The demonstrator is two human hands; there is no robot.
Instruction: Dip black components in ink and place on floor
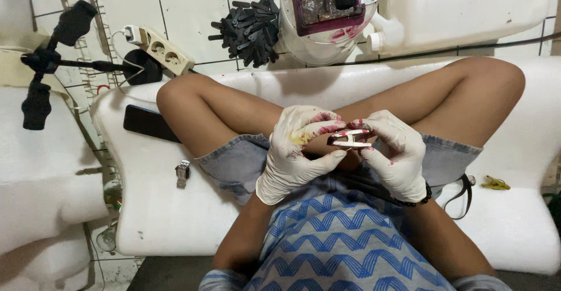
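left hand [295, 151]: gloved, centre frame, fingers curled, thumb out to the right | right hand [392, 151]: gloved, right of centre, fingertips pinched, meeting the left | forearms: bare, rising from bottom centre | legs: crossed, knees at upper left and upper right

Bright even light; soft shadows; sharp focus; edges bowed

Left hand [295, 151], right hand [394, 153]: wearing white gloves, showing magenta stains, yellow smear on left. Small part [349, 139] between fingers [327, 128]: showing white with magenta. Shirt [333, 238]: displaying blue zigzag on pale grey. Shorts [236, 162]: showing faded blue denim. Cushion [158, 209]: white. Phone [146, 123]: black. Floor tiles [187, 10]: white, dark grout.
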